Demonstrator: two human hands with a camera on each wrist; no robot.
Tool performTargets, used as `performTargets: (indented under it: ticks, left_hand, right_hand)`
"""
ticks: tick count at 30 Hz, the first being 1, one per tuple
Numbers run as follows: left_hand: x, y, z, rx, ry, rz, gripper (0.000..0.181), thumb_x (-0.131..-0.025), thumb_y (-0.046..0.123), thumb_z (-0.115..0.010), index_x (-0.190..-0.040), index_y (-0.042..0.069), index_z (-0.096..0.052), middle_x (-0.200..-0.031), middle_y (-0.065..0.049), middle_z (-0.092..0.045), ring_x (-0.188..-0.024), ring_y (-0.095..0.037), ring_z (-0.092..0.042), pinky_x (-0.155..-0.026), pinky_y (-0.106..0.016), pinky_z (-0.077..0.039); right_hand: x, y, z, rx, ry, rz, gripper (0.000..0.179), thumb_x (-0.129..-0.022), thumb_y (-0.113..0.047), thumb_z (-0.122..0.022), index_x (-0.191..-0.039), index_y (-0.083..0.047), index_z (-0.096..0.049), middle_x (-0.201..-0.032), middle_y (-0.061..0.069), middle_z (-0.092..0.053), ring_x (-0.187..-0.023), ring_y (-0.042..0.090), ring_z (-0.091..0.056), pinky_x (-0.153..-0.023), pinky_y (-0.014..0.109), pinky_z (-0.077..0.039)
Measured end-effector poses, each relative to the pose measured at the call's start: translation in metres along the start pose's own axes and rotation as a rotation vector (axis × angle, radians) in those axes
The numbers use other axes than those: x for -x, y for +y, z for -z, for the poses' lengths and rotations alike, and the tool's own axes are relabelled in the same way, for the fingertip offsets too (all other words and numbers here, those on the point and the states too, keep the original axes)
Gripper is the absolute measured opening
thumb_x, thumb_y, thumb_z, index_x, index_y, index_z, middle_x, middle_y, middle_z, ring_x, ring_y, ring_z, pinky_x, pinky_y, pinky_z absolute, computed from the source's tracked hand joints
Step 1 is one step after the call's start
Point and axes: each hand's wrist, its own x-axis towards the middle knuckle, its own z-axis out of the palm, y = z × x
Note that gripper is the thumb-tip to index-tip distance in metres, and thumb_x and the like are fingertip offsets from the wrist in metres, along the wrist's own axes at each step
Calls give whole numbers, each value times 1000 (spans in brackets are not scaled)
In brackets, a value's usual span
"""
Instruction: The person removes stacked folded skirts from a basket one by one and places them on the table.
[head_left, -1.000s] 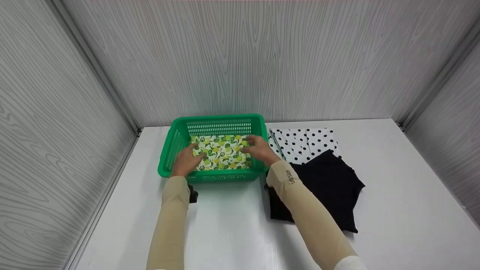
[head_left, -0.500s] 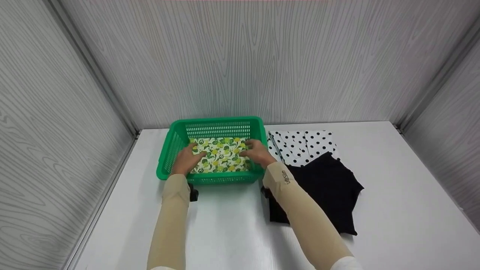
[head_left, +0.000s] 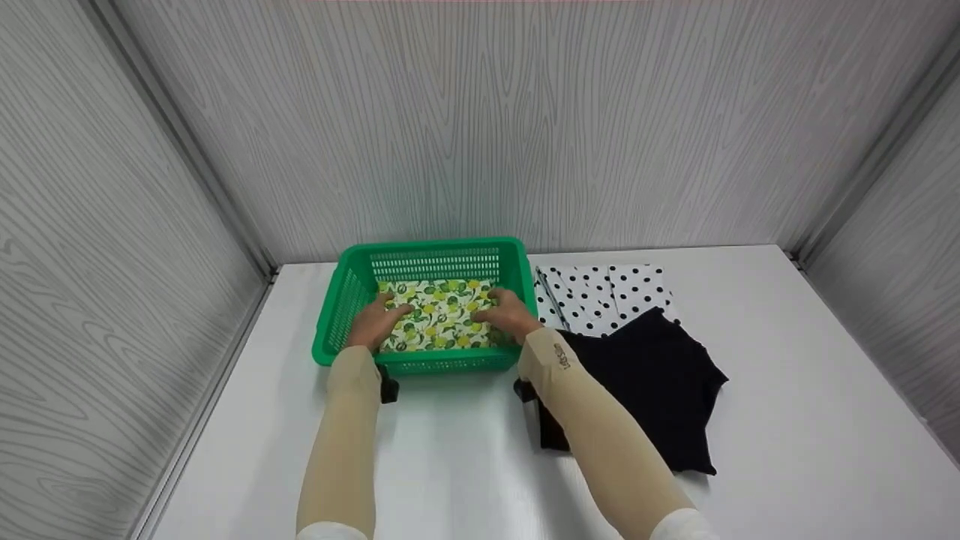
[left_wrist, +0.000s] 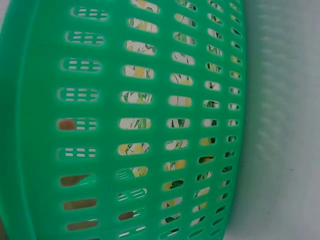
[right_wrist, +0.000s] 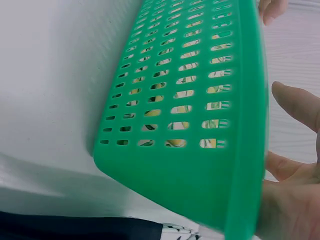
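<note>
Basket (head_left: 435, 366), green, slotted sides, on white table (head_left: 795, 375) near back wall (head_left: 480, 127). Print (head_left: 439, 319), white with yellow fruit and green leaves, lies spread over its floor; pattern also shows through the slots in both wrist views.

Left hand (head_left: 373, 322) over near left corner, reaching inside; thumb out, well away from fingers. Right hand (head_left: 510, 315) inside at right end, thumb and fingers parted, seen past the rim in right wrist view too. Hands well apart, facing each other across the print. Whether fingertips touch it, cannot tell.

Right of basket, just beside: dotted cloth (head_left: 637, 289), white with black spots, folded flat. Black cloth (head_left: 652, 390) covers part of its near edge; right sleeve (head_left: 600, 435), tan, crosses above the black. Left sleeve (head_left: 341, 442) also tan.
</note>
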Motion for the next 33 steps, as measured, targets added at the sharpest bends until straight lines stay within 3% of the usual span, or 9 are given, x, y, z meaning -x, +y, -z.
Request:
performTargets:
  ticks: [6, 13, 17, 20, 24, 33]
  left_hand:
    - [-2, 1, 7, -12, -20, 16, 76, -102, 45, -48, -160, 2, -25, -162, -26, -26, -144, -44, -31, -114, -59, -30]
    - [-6, -6, 17, 54, -42, 75, 82, -101, 44, -51, -162, 3, -17, -163, -26, -23, -142, -44, -34, -114, -58, -30]
    - [-8, -8, 16, 45, -55, 74, 87, -99, 46, -54, -163, 2, -12, -164, -27, -17, -147, -45, -25, -116, -59, -25]
    - [-10, -7, 11, 9, -100, 71, 93, -100, 53, -51, -163, 1, -7, -165, -28, -7, -151, -46, -9, -118, -61, -18]
    - [-12, -7, 5, -37, -149, 110, 97, -99, 61, -46, -163, 3, -2, -165, -29, 6, -151, -47, 4, -118, -65, -13]
    - [-18, -5, -2, 50, -197, 146, 100, -98, 56, -52, -162, 1, 3, -164, -29, 14, -150, -45, 14, -118, -64, -9]
  right_hand:
    - [-6, -2, -2, -21, 6, -37, 73, -95, -17, -71, -156, 1, -34, -159, 19, -34, -145, 34, -33, -118, 49, -28]
    - [-9, -1, -6, -56, -10, -84, 75, -96, -14, -71, -158, -3, -31, -159, 18, -36, -146, 33, -33, -118, 50, -27]
    - [-11, 2, -7, -87, 9, -108, 78, -95, -14, -71, -160, -6, -28, -161, 16, -33, -147, 33, -30, -119, 51, -24]
    - [-13, 3, -7, -91, 14, -120, 79, -95, -14, -72, -160, -7, -28, -161, 16, -32, -148, 34, -29, -119, 51, -24]
    - [-15, 4, -8, -101, -21, -128, 83, -94, -15, -73, -161, -7, -26, -163, 15, -29, -149, 34, -27, -120, 52, -23]
    - [-16, 9, -8, -108, -81, -118, 83, -93, -13, -72, -162, -7, -24, -164, 16, -26, -149, 34, -26, -119, 50, -25]
